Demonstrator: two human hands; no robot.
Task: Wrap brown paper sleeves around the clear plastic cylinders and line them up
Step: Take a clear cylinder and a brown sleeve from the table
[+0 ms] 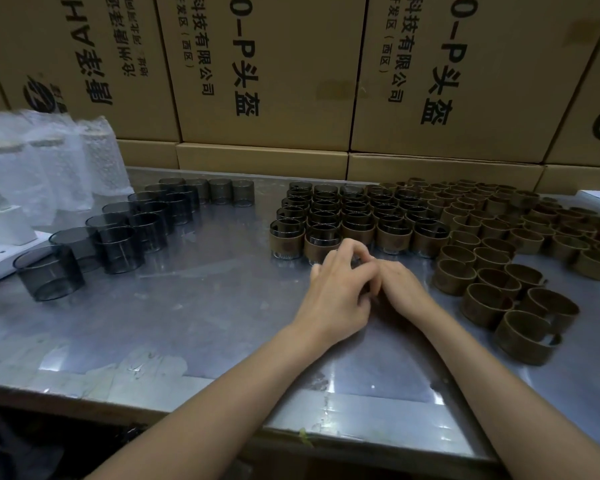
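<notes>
While both hands, left hand (336, 289), right hand (400, 289), press together, grip unclear, two front sleeved cylinders (287, 239) show.

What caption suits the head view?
Both hands meet before sleeved cylinders, bare cylinders left, empty sleeves right.

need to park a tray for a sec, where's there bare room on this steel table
Bare steel table lies between the smoky clear plastic cylinders on the left and the brown-sleeved cylinders mid-back, and along the near edge left of the forearms. The right side is crowded with loose brown paper sleeves.
</notes>
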